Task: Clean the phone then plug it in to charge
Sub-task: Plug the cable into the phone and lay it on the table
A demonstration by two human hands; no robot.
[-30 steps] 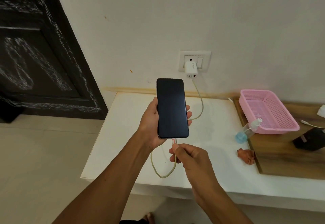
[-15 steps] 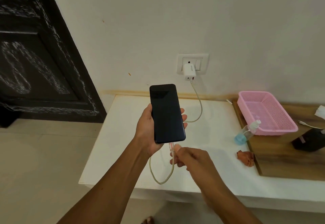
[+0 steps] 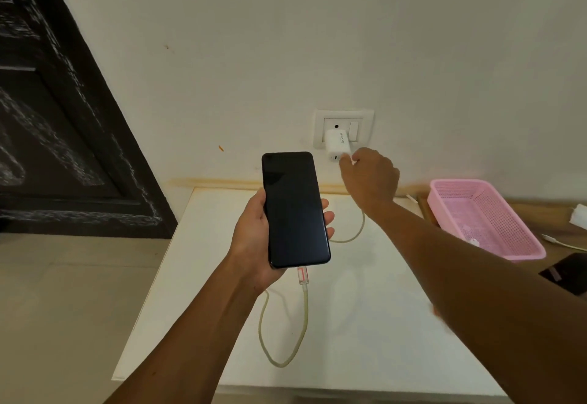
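The left hand (image 3: pixel 254 238) grips the dark phone (image 3: pixel 295 210), cable (image 3: pixel 303 308) plugged in, above the white counter (image 3: pixel 365 324). The right hand (image 3: pixel 370 176), fingers curled, touches the wall charger (image 3: pixel 336 145); its forearm partly hides the pink basket (image 3: pixel 486 216).

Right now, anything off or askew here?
Nothing damaged or spilled. The phone screen is dark although the cable is in its bottom port. Right hand is at the charger on the wall socket.
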